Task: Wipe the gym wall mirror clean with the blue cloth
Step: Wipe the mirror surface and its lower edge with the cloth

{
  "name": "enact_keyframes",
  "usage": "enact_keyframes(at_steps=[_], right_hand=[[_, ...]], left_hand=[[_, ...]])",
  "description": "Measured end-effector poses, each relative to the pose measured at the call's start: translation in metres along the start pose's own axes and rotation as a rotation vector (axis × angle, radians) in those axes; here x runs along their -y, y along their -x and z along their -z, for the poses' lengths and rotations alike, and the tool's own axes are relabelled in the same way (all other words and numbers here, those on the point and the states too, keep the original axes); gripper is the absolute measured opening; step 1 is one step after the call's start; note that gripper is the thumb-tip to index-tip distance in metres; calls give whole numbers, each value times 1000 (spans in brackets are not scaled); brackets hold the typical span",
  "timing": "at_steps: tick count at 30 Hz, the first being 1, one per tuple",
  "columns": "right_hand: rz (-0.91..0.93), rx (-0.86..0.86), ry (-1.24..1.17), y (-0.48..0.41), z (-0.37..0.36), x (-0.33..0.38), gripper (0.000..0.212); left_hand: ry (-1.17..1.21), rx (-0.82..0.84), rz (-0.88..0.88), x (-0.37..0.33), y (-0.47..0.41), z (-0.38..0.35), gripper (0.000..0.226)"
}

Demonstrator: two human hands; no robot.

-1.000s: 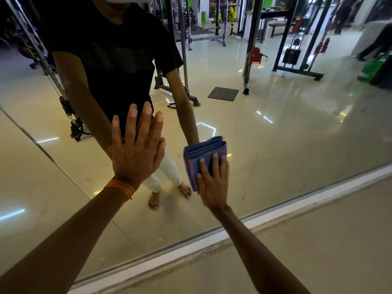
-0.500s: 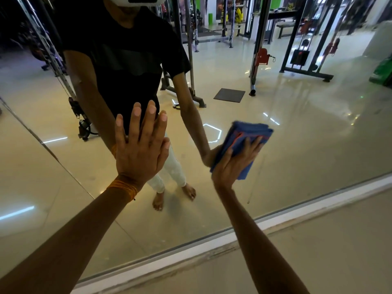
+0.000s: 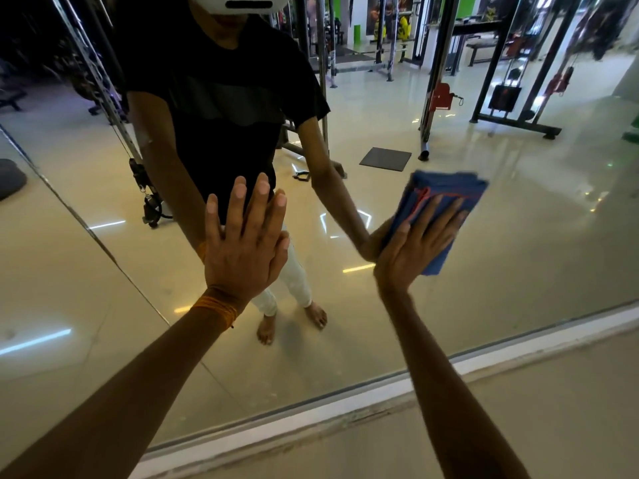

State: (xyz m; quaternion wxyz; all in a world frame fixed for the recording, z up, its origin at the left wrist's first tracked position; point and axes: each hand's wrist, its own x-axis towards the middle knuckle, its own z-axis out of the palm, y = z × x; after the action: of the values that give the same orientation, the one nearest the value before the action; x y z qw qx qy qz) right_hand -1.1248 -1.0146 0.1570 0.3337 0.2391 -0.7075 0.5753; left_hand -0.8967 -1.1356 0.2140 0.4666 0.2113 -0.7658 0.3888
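Blue cloth [image 3: 449, 190] slid right, partly hidden under flat right hand [image 3: 413, 248], left hand [image 3: 242, 252] flat on mirror [image 3: 525, 257]

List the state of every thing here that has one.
Left hand: flat, fingers straight, pressed on the mirror.
Right hand: fingers straight, pressing the cloth to the glass.
Cloth: folded, flat against the mirror.
Mirror: upright, touched by the left hand and the cloth.
Wristband: worn on the left wrist.
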Motion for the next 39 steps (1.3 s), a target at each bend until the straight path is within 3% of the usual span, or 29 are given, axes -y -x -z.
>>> enact_keyframes(at_steps=[2,4,7,8,11,12,14,17,19,21,24,25,28,31,33,36,37,39], right_hand=[[86,137,6,62,-3,19,58],[373,329,38,113,3,14,59],[619,317,93,77,10,-36,60],[558,266,106,53,13,-49,60],[84,116,44,12,14,-51,58],[11,108,20,21,11,-39,58],[140,223,40,70,5,-22,61],[547,427,61,123,14,-40,70],[751,372,55,97,21,-68,52],[687,338,76,60,24,-88,52],[343,322,57,53,27,-73,61],[322,327,71,70,23,-62,64],[682,485,56,124,18,-48,88],[1045,473,73,87,22,-76,74],[997,391,67,35,24,-87,63],[630,264,56,0,21,-71,60],[593,266,62,12,18,-64,60],[789,387,70,56,17,-66,61]], left_hand=[[3,8,-3,1,0,1,71],[-1,18,-8,1,1,1,73],[6,23,2,1,1,0,75],[10,20,10,1,0,-1,74],[12,12,18,-2,2,-3,75],[21,11,22,-2,2,-3,75],[28,17,36,-1,0,-2,75],[84,49,48,-3,-4,4,71],[195,101,90,-7,6,15,68],[280,162,154,-14,35,27,65],[234,228,210,-19,82,33,69],[204,233,213,-19,88,30,70],[95,198,182,-18,89,15,71],[52,169,151,-13,96,6,73],[44,144,157,-14,100,1,72],[-8,108,172,-16,99,-8,71],[-14,106,173,-16,99,-9,71],[-7,124,174,-15,100,-6,70]])
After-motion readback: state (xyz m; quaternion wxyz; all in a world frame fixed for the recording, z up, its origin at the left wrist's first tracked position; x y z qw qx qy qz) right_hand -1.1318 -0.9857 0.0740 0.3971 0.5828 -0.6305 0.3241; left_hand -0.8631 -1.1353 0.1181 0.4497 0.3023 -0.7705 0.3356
